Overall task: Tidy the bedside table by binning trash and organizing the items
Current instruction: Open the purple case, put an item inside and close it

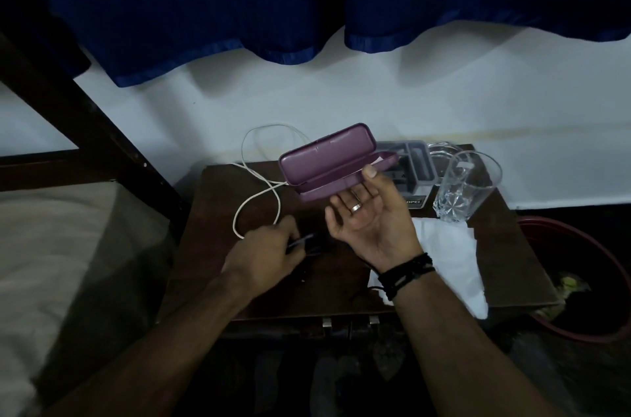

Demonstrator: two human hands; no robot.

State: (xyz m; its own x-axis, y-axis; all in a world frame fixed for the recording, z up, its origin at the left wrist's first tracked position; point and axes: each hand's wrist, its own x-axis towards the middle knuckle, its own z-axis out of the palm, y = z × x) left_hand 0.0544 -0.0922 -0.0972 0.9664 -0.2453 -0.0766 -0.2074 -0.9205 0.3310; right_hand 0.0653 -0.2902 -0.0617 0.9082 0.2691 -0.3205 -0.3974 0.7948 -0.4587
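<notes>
Over the dark table (211, 266), the right hand (367, 222) grips an open purple case (327, 163); the left hand's (263, 252) fingers pinch glasses (304, 242).

The desk (211, 266) is dark wood with a dull, worn finish, and two small metal catches (327, 323) shine faintly at its front edge. The open case (327, 160) is smooth purple plastic with a soft sheen. The glass (466, 186) is clear and glossy, cut in facets at its base. The cable (259, 184) has a smooth white plastic skin. The tissue (450, 256) is thin white paper, matt and creased. The curtain (205, 6) is blue cloth with a slight satin shine at the hem. The tub (587, 242) is glossy red plastic. A smooth metal ring (355, 207) glints on the right hand (368, 222).
</notes>
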